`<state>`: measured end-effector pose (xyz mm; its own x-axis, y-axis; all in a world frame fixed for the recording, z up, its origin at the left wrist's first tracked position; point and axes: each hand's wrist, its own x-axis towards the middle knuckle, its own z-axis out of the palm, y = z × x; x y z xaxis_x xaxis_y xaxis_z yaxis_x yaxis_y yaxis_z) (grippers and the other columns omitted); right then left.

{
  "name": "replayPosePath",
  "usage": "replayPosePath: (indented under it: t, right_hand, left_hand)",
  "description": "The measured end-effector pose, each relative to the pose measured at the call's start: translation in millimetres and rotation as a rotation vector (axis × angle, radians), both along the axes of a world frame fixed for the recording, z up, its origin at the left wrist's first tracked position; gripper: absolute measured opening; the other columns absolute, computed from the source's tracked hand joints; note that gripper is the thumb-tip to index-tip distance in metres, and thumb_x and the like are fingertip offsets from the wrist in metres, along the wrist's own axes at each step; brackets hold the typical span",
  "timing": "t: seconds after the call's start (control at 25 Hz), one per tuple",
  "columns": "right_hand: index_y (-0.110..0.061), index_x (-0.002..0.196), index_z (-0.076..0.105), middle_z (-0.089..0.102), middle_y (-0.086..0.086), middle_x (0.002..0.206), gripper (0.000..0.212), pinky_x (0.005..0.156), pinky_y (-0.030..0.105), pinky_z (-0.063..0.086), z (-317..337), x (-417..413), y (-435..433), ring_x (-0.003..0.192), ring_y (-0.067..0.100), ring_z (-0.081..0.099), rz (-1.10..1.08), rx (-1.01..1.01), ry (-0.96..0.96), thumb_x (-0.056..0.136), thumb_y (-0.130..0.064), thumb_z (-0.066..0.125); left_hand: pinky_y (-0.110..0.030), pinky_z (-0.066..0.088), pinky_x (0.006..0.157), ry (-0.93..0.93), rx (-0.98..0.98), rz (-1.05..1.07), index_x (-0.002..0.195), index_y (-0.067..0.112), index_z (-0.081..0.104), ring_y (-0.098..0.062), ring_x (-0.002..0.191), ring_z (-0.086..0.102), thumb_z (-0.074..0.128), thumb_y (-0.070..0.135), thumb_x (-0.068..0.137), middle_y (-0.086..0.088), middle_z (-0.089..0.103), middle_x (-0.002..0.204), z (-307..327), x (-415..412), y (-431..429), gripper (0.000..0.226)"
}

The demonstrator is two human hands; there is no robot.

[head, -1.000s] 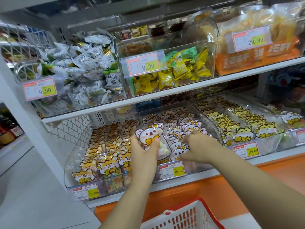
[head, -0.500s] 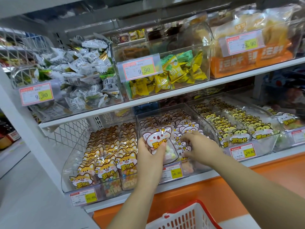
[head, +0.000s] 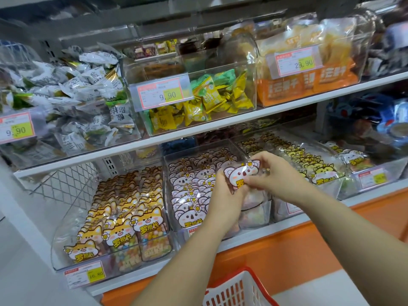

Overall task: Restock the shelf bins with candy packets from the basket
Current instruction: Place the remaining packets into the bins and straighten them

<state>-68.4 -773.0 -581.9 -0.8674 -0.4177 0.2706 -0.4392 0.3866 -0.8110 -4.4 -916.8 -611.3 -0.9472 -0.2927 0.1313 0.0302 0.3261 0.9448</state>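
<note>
The basket (head: 234, 290) runs off the bottom edge, and the far-right price tag (head: 373, 178) is blurred.

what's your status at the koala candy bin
Left hand and right hand both grip one koala candy packet. Held over the koala bin, not yet seated. Nothing blocking.

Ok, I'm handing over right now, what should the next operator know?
Left hand: grips the koala packet at its lower left.
Right hand: pinches the same packet's right side.
Packet is held above the middle lower bin, not yet set in.
Done: that bin already holds rows of koala packets.
Left: seat this packet; fetch more from the basket, whose contents are out of view.
</note>
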Motion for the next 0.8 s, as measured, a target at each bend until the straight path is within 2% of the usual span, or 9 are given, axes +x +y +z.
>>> replayPosePath:
  t: [0.12, 0.2, 0.24, 0.32, 0.44, 0.6, 0.64, 0.72, 0.8]
  right_hand:
    - [-0.022, 0.097, 0.06, 0.068, -0.003, 0.091, 0.03, 0.065, 0.031, 0.053, -6.8, -10.6, 9.4, 0.075, 0.015, 0.066, -0.078, 0.098, 0.001, 0.077, -0.021, 0.083]
    - [-0.023, 0.092, 0.059, 0.068, -0.002, 0.091, 0.028, 0.063, 0.031, 0.051, -7.6, -10.8, 9.9, 0.073, 0.013, 0.063, -0.074, 0.136, 0.046, 0.078, -0.022, 0.083]
    - [-0.024, 0.092, 0.058, 0.067, -0.004, 0.09, 0.028, 0.06, 0.028, 0.047, -4.4, -10.2, 8.4, 0.07, 0.01, 0.061, -0.082, 0.13, 0.096, 0.078, -0.023, 0.082]
    - [-0.025, 0.092, 0.058, 0.065, -0.007, 0.085, 0.026, 0.058, 0.023, 0.041, 6.7, -9.9, 5.3, 0.069, 0.008, 0.058, -0.112, 0.065, 0.163, 0.08, -0.024, 0.081]
    - [-0.025, 0.093, 0.057, 0.064, -0.008, 0.083, 0.026, 0.057, 0.023, 0.038, 9.2, -11.2, 3.8, 0.069, 0.008, 0.057, -0.12, 0.07, 0.153, 0.08, -0.024, 0.08]
    - [-0.024, 0.1, 0.056, 0.059, -0.006, 0.087, 0.029, 0.063, 0.028, 0.042, -5.2, -9.1, 3.6, 0.08, 0.017, 0.057, -0.07, 0.334, 0.08, 0.083, -0.025, 0.079]
    - [-0.022, 0.105, 0.057, 0.059, -0.003, 0.09, 0.03, 0.067, 0.029, 0.043, -4.8, -9.4, 3.5, 0.083, 0.019, 0.058, -0.066, 0.384, 0.081, 0.084, -0.026, 0.078]
    - [-0.018, 0.113, 0.058, 0.059, 0.001, 0.095, 0.033, 0.07, 0.029, 0.04, -3.2, -11.1, 3.0, 0.086, 0.02, 0.055, -0.067, 0.438, 0.112, 0.086, -0.026, 0.076]
    - [-0.017, 0.116, 0.059, 0.058, 0.001, 0.094, 0.033, 0.07, 0.029, 0.039, -4.7, -11.6, -0.1, 0.086, 0.02, 0.053, -0.07, 0.486, 0.139, 0.087, -0.024, 0.074]
  left_hand:
    - [-0.035, 0.052, 0.075, -0.088, -0.414, -0.003, 0.104, 0.026, 0.052, -0.014, 0.087, 0.063, 0.077, 0.034, 0.085, 0.01, 0.065, 0.094, 4.7, -12.1, 1.9, 0.032]
    - [-0.039, 0.053, 0.077, -0.081, -0.641, 0.033, 0.105, 0.03, 0.056, -0.016, 0.09, 0.062, 0.078, 0.047, 0.079, 0.01, 0.066, 0.097, 8.8, -12.6, -3.8, 0.038]
    - [-0.039, 0.053, 0.079, -0.045, -0.619, 0.038, 0.107, 0.033, 0.058, -0.013, 0.091, 0.062, 0.079, 0.047, 0.078, 0.013, 0.066, 0.098, 13.4, -11.3, -6.5, 0.038]
    - [-0.032, 0.049, 0.068, 0.033, -0.503, 0.052, 0.1, 0.033, 0.058, -0.004, 0.079, 0.059, 0.078, 0.044, 0.081, 0.015, 0.063, 0.088, 24.5, -9.9, -10.6, 0.029]
    - [-0.026, 0.038, 0.058, 0.02, -0.546, 0.032, 0.096, 0.03, 0.059, -0.004, 0.071, 0.054, 0.078, 0.043, 0.082, 0.015, 0.059, 0.078, 29.5, -10.5, -13.4, 0.027]
    - [-0.032, 0.046, 0.068, -0.137, -0.705, -0.012, 0.092, 0.028, 0.058, -0.015, 0.081, 0.058, 0.078, 0.045, 0.081, 0.013, 0.059, 0.081, 8.5, -7.3, -9.9, 0.029]
    - [-0.035, 0.048, 0.075, -0.117, -0.743, -0.005, 0.097, 0.026, 0.06, -0.016, 0.087, 0.058, 0.077, 0.047, 0.081, 0.011, 0.06, 0.087, 5.5, -6.9, -9.9, 0.031]
    - [-0.035, 0.05, 0.082, -0.022, -0.668, 0.025, 0.115, 0.031, 0.063, -0.012, 0.092, 0.059, 0.076, 0.044, 0.083, 0.013, 0.06, 0.095, 6.9, -6.0, -12.2, 0.037]
    - [-0.033, 0.051, 0.081, 0.028, -0.6, 0.035, 0.115, 0.034, 0.066, -0.007, 0.083, 0.061, 0.074, 0.036, 0.087, 0.016, 0.063, 0.088, 12.6, -6.7, -15.6, 0.03]
